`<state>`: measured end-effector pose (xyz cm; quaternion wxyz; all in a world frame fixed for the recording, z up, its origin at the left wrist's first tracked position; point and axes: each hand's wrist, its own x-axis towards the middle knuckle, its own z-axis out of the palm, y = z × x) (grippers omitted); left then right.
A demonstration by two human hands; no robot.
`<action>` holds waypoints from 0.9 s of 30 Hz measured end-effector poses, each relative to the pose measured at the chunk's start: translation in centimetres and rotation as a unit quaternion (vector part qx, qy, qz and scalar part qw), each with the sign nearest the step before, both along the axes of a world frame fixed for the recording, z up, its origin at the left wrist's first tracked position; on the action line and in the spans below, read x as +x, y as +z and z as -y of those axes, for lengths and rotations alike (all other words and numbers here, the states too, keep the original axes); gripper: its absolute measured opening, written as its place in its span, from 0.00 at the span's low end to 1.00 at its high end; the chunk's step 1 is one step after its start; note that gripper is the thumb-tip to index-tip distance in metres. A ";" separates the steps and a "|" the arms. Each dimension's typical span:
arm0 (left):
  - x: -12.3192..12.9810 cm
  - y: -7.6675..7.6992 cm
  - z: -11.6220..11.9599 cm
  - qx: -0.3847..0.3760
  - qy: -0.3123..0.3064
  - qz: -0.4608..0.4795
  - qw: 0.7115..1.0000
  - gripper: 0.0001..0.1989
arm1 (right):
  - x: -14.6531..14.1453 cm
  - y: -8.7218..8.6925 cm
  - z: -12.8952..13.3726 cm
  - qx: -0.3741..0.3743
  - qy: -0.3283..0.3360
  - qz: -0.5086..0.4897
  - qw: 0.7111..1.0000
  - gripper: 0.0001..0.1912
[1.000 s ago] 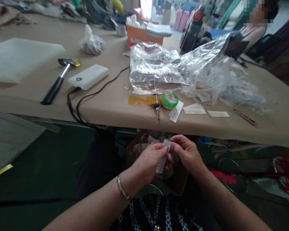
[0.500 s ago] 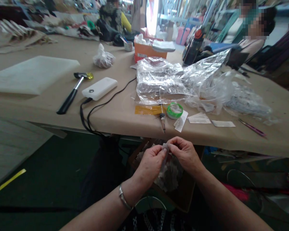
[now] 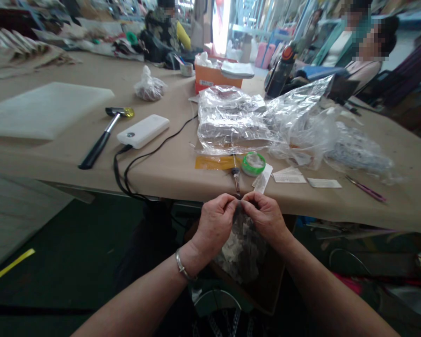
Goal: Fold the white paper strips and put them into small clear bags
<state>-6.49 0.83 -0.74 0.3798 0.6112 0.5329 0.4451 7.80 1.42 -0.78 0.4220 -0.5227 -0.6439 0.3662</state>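
My left hand (image 3: pixel 214 227) and my right hand (image 3: pixel 266 217) meet at the table's front edge, fingertips pinched together. Between them they hold a small pale slip, almost hidden by the fingers now. Just beyond the fingertips lies a slim tool with a metal tip (image 3: pixel 236 180), resembling a soldering iron, pointing toward me. A green-rimmed round tin (image 3: pixel 253 164) sits beside it, and a white printed label (image 3: pixel 263 179) lies close to my right hand. Below my hands, a brown carton (image 3: pixel 275 290) contains pale scraps (image 3: pixel 240 250).
Left on the table (image 3: pixel 182 182) are a hammer (image 3: pixel 100 145), a white power bank (image 3: pixel 143 131) with a black cable, and a white slab (image 3: pixel 49 110). Clear plastic bags (image 3: pixel 235 119), more labels (image 3: pixel 289 175) and purple-handled tweezers (image 3: pixel 366 189) lie right. People sit behind.
Both hands have moved slightly up and forward, to the tool's tip. The pale slip, visible between the fingers before, is now mostly covered. More scraps in the carton show.
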 end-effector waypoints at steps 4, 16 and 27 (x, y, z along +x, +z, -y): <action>0.1 -0.4 -0.2 0.024 0.001 0.002 1.000 0.08 | 0.0 0.0 -0.1 0.030 -0.004 0.019 0.999 0.08; 0.0 -0.3 -0.4 0.027 0.009 -0.011 1.000 0.09 | -0.2 0.0 -0.3 0.056 -0.009 0.036 0.998 0.07; 0.2 -0.2 -1.0 0.025 0.018 -0.024 0.999 0.09 | -0.2 -0.5 -0.9 0.051 -0.034 0.023 0.998 0.06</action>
